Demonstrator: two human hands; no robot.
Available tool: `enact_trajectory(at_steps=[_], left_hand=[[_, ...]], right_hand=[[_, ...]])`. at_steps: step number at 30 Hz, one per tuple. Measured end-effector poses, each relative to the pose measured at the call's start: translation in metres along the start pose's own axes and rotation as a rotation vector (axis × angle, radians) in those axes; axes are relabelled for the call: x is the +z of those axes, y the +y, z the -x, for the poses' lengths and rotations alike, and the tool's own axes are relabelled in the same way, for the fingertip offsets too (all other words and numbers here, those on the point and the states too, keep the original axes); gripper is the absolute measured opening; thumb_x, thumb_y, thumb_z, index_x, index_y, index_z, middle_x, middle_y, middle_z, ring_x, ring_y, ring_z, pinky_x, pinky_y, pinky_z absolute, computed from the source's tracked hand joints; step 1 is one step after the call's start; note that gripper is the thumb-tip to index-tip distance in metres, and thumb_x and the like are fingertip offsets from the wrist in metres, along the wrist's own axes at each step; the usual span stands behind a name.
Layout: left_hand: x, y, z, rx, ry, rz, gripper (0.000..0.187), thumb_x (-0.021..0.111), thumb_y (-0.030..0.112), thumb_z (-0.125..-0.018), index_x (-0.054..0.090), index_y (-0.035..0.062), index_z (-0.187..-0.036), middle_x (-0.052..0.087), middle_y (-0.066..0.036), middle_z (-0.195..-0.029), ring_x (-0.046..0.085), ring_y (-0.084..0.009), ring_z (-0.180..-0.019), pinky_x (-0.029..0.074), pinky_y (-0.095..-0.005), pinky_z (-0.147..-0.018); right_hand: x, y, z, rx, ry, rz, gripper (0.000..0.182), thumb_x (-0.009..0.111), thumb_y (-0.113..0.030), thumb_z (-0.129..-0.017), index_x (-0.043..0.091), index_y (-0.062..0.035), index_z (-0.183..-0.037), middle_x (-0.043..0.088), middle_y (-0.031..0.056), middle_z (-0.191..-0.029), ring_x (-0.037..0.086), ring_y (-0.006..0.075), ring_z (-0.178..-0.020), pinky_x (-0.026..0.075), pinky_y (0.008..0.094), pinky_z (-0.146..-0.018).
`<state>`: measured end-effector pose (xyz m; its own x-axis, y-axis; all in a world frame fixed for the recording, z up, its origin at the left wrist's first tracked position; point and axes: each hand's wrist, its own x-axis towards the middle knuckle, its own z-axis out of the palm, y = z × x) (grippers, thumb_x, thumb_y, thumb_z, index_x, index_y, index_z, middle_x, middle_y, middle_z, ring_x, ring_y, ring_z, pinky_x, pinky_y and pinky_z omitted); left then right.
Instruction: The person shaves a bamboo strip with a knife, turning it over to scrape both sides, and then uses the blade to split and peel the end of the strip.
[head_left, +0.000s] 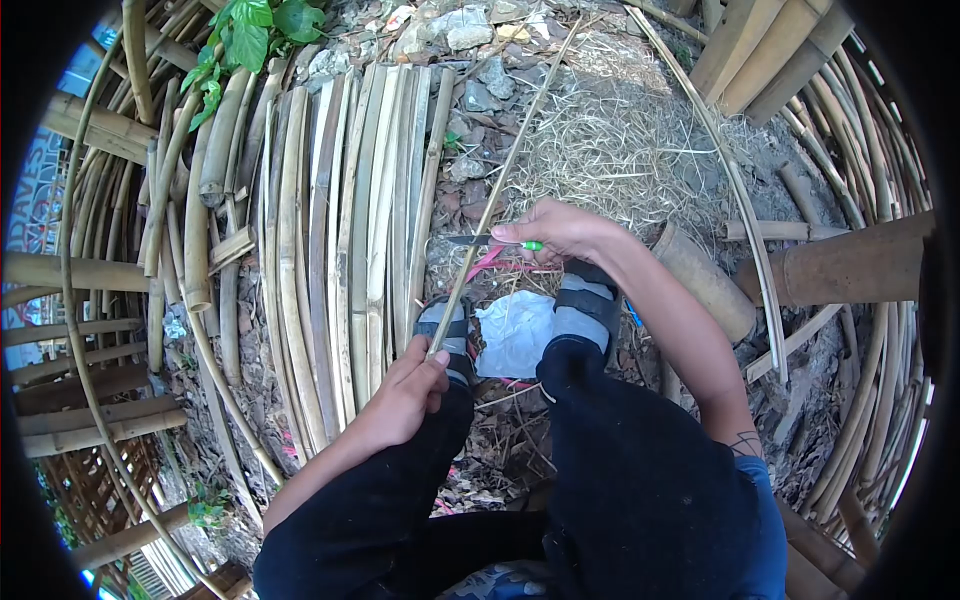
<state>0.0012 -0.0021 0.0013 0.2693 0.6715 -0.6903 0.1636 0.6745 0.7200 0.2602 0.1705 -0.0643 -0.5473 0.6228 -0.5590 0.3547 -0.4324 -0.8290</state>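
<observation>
My left hand [412, 385] is closed around the near end of a long thin bamboo strip [510, 165], just above my left knee. The strip slants up and away to the right, past my left foot. In my right hand [553, 232] is a knife [472, 240] with a dark blade and a bright green part on its handle. The blade lies across the bamboo strip and seems to touch it. Below the knife, pink ribbon-like material [490, 262] lies near my feet. A crumpled white sheet [515, 335] is on the ground between my shoes.
Split bamboo slats [345, 230] lie side by side on the left. Dry shavings [620, 150] cover the ground ahead. A thick bamboo piece [700, 280] and a long strip [740, 200] lie to the right. Bamboo poles [90, 272] stand along the left side, with green leaves [245, 35] above.
</observation>
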Motion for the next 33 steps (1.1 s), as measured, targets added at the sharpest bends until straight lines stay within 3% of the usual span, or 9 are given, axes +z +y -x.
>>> enact_trajectory(at_steps=[2,4,8,12,14,15,19,27,33], left_hand=[[0.001,0.008,0.005,-0.02,-0.001,0.033,0.027,0.048,0.041,-0.101,0.044,0.0137,-0.099,0.042,0.003,-0.076,0.036,-0.0056,-0.061,0.027,-0.0199,-0.051],[0.001,0.011,0.008,-0.04,0.0,0.066,0.027,0.047,0.041,-0.102,0.045,0.014,-0.098,0.042,0.003,-0.076,0.036,-0.0055,-0.06,0.026,-0.0198,-0.05],[0.001,0.012,0.012,-0.072,-0.007,0.087,0.03,0.046,0.044,-0.101,0.046,0.0135,-0.101,0.042,0.003,-0.075,0.036,-0.0058,-0.059,0.026,-0.02,-0.05],[-0.003,0.018,0.013,-0.085,-0.035,0.12,0.028,0.043,0.042,-0.102,0.043,0.0153,-0.096,0.039,0.003,-0.075,0.034,-0.0061,-0.06,0.026,-0.0208,-0.051],[-0.003,0.017,0.012,-0.094,-0.05,0.145,0.029,0.042,0.043,-0.102,0.043,0.0152,-0.096,0.039,0.003,-0.075,0.034,-0.0062,-0.06,0.025,-0.0211,-0.052],[-0.003,0.017,0.012,-0.102,-0.066,0.165,0.029,0.042,0.044,-0.102,0.043,0.015,-0.096,0.039,0.002,-0.075,0.034,-0.0064,-0.06,0.024,-0.0214,-0.052],[-0.003,0.018,0.011,-0.073,-0.099,0.165,0.036,0.04,0.049,-0.102,0.044,0.0133,-0.099,0.039,0.002,-0.075,0.035,-0.0068,-0.06,0.025,-0.0212,-0.053],[0.006,0.019,0.0,-0.086,-0.22,0.493,0.042,0.038,0.046,-0.103,0.05,0.0065,-0.112,0.049,-0.005,-0.078,0.047,-0.0152,-0.063,0.034,-0.0266,-0.054],[0.01,0.02,-0.008,-0.128,-0.184,0.492,0.046,0.036,0.048,-0.104,0.052,0.0074,-0.116,0.045,-0.001,-0.076,0.039,-0.0097,-0.059,0.031,-0.024,-0.053]], right_hand=[[0.0,-0.003,0.001,-0.026,0.024,0.021,0.058,0.077,-0.054,-0.078,0.064,0.0015,-0.065,0.057,0.0076,-0.06,0.047,0.0129,-0.051,0.037,0.0284,-0.048],[0.0,-0.008,0.003,-0.002,0.046,0.024,0.052,0.076,-0.049,-0.082,0.064,-0.0006,-0.066,0.05,0.0003,-0.054,0.038,0.0068,-0.044,0.026,0.0248,-0.042],[0.002,-0.008,0.007,0.0,0.029,0.04,0.051,0.074,-0.049,-0.084,0.064,-0.0021,-0.066,0.05,-0.0006,-0.055,0.038,0.007,-0.045,0.028,0.0246,-0.044],[0.024,0.025,0.004,-0.246,0.021,0.01,0.05,0.066,-0.049,-0.09,0.064,-0.002,-0.073,0.058,0.0064,-0.061,0.056,0.0174,-0.056,0.043,0.0318,-0.054],[0.04,0.011,0.04,-0.502,0.355,0.668,0.047,0.06,-0.047,-0.093,0.062,-0.0013,-0.084,0.061,0.0154,-0.063,0.064,0.0287,-0.064,0.047,0.0392,-0.06],[0.046,0.011,0.045,-0.521,0.422,0.757,0.046,0.054,-0.044,-0.095,0.058,0.0012,-0.091,0.062,0.0214,-0.065,0.065,0.0369,-0.066,0.048,0.0458,-0.06],[0.062,0.006,0.055,-0.343,0.577,0.949,0.045,0.051,-0.042,-0.098,0.056,0.0025,-0.089,0.061,0.0191,-0.062,0.064,0.0359,-0.059,0.048,0.0475,-0.053],[0.083,0.011,0.053,-0.662,0.62,1.006,0.039,0.057,-0.036,-0.095,0.056,-0.0006,-0.081,0.058,0.0135,-0.055,0.061,0.0314,-0.048,0.046,0.0419,-0.043],[0.09,0.016,0.058,-0.808,0.66,1.079,0.039,0.059,-0.037,-0.093,0.055,-0.0033,-0.074,0.058,0.0122,-0.055,0.061,0.0259,-0.045,0.045,0.0366,-0.038]])
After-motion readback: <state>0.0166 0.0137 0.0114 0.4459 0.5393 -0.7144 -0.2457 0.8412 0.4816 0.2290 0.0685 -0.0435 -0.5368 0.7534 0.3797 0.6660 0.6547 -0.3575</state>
